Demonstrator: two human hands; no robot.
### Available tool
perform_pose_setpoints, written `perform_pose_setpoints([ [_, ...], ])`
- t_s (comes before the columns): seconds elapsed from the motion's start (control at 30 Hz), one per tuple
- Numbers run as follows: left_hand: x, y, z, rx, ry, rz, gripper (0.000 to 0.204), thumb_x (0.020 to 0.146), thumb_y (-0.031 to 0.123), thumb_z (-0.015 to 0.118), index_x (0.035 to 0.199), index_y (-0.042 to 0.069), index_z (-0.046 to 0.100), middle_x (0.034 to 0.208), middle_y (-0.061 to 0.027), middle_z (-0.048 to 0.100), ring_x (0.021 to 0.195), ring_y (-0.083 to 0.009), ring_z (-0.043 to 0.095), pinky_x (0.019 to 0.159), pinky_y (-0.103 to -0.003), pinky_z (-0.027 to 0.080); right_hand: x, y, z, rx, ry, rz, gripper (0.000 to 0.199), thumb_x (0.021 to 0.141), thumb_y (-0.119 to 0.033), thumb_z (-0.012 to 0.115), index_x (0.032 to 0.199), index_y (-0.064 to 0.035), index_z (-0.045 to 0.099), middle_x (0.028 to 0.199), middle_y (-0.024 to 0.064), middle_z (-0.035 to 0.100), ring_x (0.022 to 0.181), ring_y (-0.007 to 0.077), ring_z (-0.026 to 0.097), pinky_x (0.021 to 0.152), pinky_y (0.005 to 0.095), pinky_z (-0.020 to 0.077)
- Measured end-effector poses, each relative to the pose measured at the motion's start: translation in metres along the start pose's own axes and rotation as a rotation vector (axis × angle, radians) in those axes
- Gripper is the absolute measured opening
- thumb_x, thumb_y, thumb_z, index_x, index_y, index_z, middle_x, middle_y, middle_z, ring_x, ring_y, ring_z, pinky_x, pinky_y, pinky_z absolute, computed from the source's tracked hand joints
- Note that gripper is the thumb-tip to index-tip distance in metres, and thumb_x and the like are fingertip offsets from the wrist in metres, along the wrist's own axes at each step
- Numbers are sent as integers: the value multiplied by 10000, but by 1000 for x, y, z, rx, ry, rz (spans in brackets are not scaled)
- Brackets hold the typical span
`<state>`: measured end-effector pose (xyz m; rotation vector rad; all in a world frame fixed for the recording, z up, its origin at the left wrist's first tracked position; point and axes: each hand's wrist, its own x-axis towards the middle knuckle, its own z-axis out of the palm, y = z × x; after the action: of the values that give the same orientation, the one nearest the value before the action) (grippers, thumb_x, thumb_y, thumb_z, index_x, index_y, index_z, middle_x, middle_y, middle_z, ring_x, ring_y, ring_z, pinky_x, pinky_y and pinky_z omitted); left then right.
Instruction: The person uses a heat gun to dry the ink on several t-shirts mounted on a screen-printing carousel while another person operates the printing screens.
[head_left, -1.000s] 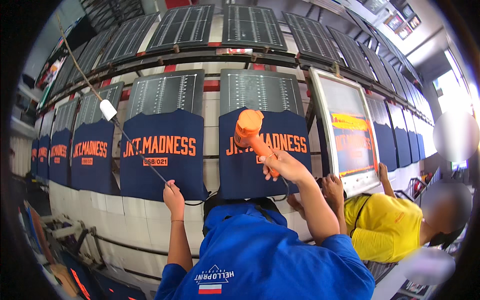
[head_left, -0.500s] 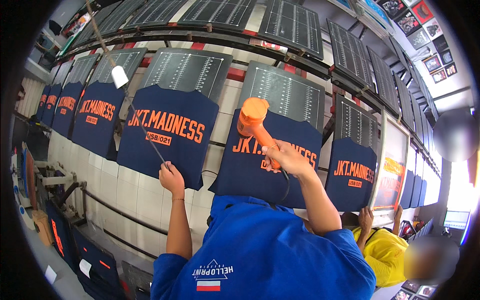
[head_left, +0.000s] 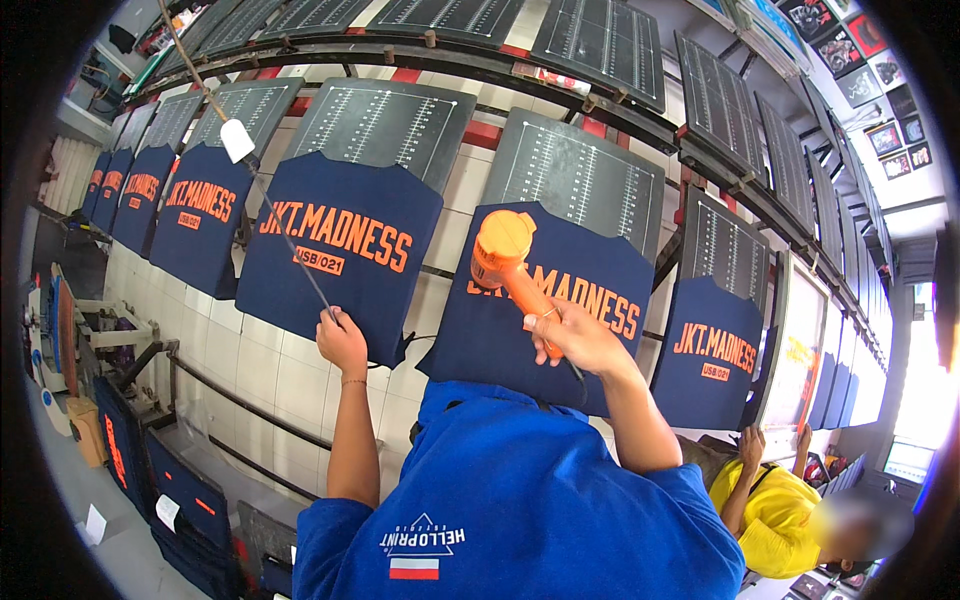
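Observation:
My right hand [head_left: 580,338] is wrapped round the handle of an orange hair dryer [head_left: 508,237]. The dryer hangs over a navy shirt panel [head_left: 470,345] with orange lettering, its nozzle tipped down toward the print and hiding part of it. Between the fingers of my left hand [head_left: 342,338] runs a thin dark cord [head_left: 292,243], stretched taut up to a white connector block [head_left: 237,140]. That cord crosses in front of a second printed navy panel [head_left: 285,190]. Both panels lie on tilted dark boards marked with white scales [head_left: 577,172].
More boards with navy panels continue left and right, and a second row [head_left: 600,45] stands beyond. On the right, a person in yellow [head_left: 770,515] grips a framed screen [head_left: 795,345]. A black rail [head_left: 245,405] and stacked dark cloths [head_left: 190,490] are at lower left.
The whole view has shifted slightly. The dryer sits a little lower against its panel. My left hand keeps its hold on the cord, and the person in yellow still grips the screen.

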<state>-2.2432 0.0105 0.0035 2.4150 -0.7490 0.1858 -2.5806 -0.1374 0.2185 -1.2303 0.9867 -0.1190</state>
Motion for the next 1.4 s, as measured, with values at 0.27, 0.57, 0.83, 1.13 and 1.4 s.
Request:
perform_pose_setpoints([
  [0.27, 2, 5, 1, 9, 14, -8, 267, 980, 247, 500, 954, 27, 650, 783, -164, 644, 779, -375, 618, 699, -498, 465, 4, 6, 20, 28, -44, -38, 338, 980, -356, 617, 1020, -28, 546, 761, 25, 571, 646, 120, 617, 522, 249, 473],
  [0.57, 1, 2, 1, 21, -1, -12, 272, 978, 246, 506, 947, 19, 653, 787, -162, 653, 786, -370, 616, 699, -493, 465, -1, 7, 6, -2, 52, -14, 322, 990, -333, 605, 1056, -22, 552, 747, 20, 590, 645, 105, 619, 540, 232, 472],
  [0.83, 1, 2, 0, 0, -42, -36, 297, 984, 262, 493, 994, 6, 645, 888, -191, 676, 854, -389, 631, 751, -488, 474, 5, 7, 0, 46, 105, -41, 341, 991, -328, 605, 1089, -5, 556, 732, 23, 591, 637, 104, 619, 543, 228, 475],
  [1.13, 0, -4, 5, 24, 2, -13, 263, 974, 246, 509, 959, 26, 653, 818, -159, 662, 795, -371, 625, 707, -487, 475, -19, 17, 0, 10, 57, 28, 325, 983, -306, 616, 1094, -3, 576, 735, 15, 574, 632, 107, 615, 529, 230, 466],
  [1.4, 0, -3, 5, 21, -42, -24, 274, 982, 266, 501, 982, 31, 641, 869, -175, 671, 835, -390, 631, 729, -495, 471, -5, 16, -10, 53, 192, -65, 314, 982, -323, 617, 1029, -19, 559, 744, 22, 585, 637, 105, 619, 528, 239, 474],
])
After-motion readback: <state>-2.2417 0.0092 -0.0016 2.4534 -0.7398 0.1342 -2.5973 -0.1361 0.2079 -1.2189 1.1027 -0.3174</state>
